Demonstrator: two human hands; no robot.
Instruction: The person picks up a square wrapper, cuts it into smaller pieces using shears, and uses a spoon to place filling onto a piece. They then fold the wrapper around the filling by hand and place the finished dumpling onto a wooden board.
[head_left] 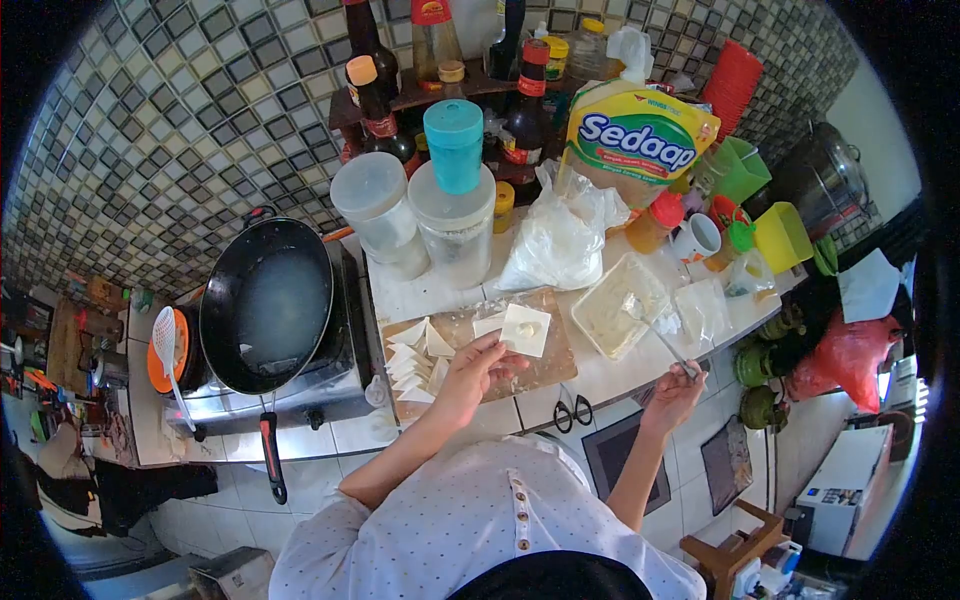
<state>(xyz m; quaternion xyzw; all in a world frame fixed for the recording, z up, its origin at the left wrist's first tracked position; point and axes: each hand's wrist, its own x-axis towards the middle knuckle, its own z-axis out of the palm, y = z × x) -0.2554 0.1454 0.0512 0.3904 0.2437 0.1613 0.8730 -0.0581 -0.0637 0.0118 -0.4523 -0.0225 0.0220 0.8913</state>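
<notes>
My left hand (478, 378) pinches a square white wrapper (525, 330) by its lower left corner, with a small dab of pale filling at its middle. The wrapper is above a wooden board (548, 378), where folded white pieces (411, 362) lie in a row at the left. Another flat wrapper (488, 324) is partly hidden behind the held one. My right hand (674, 398) is closed around the handle of a metal spoon (664, 343). The spoon's tip reaches into a rectangular plastic tub (597, 328) of pale paste.
At the left, a black pan (275, 300) sits on a stove (352, 330), beside a slotted ladle (170, 350). Lidded containers (378, 210), a plastic bag (555, 240) and bottles (527, 110) stand behind the board. Black-handled scissors (573, 413) lie at the counter's front edge.
</notes>
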